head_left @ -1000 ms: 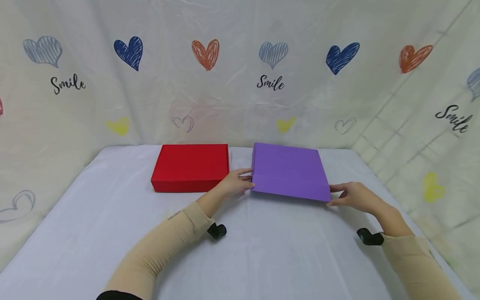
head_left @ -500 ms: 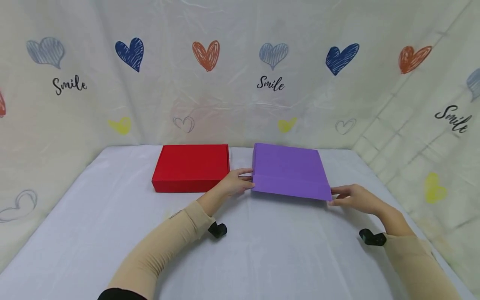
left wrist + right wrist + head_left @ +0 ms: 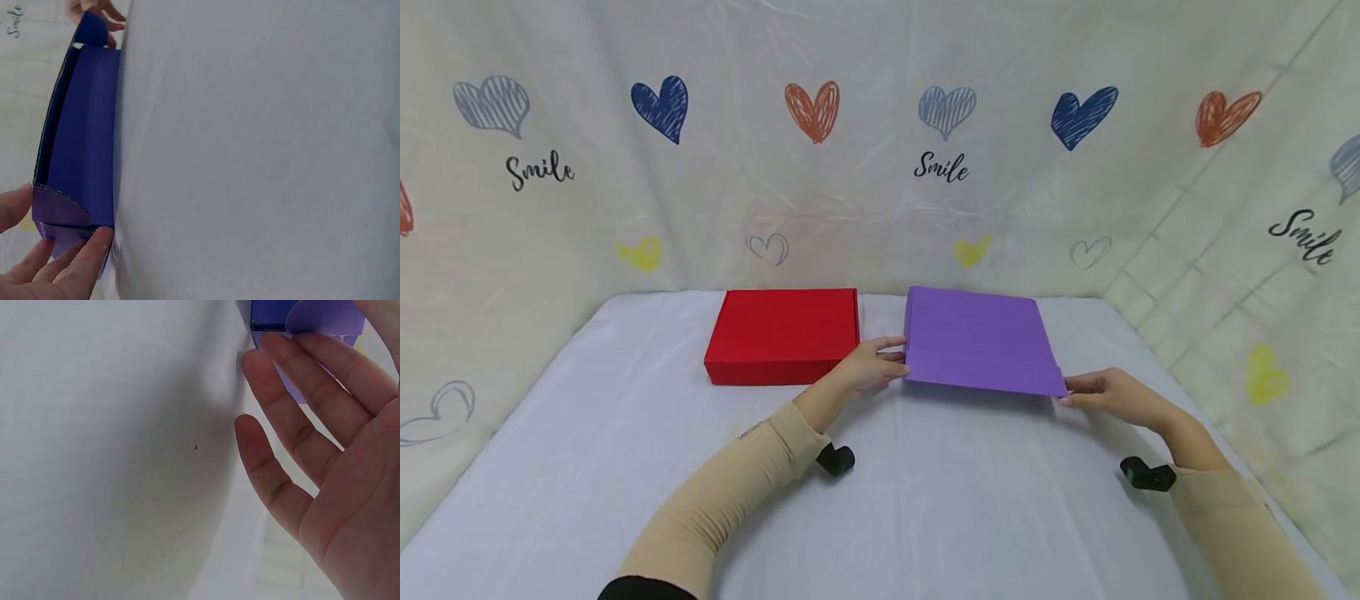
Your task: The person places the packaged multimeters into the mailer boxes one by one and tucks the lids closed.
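Observation:
In the head view a purple cardboard box lies at the back right, its front lid flap sticking out toward me. My left hand touches the box's left side with nearly straight fingers. The left wrist view shows the thumb at the lid edge and the fingers on the side wall, near a rounded side flap. My right hand is at the flap's front right corner. Its fingers are stretched out in the right wrist view, some at the box's side; the thumb tip is out of that frame.
A closed red box stands left of the purple one, just behind my left hand. Both rest on a table with a white cloth. Behind rises a pale curtain printed with hearts and "Smile".
The flap's front right corner has risen a little and shifted slightly right. My right hand has moved a little up and right with it. The left hand and red box stay in place.

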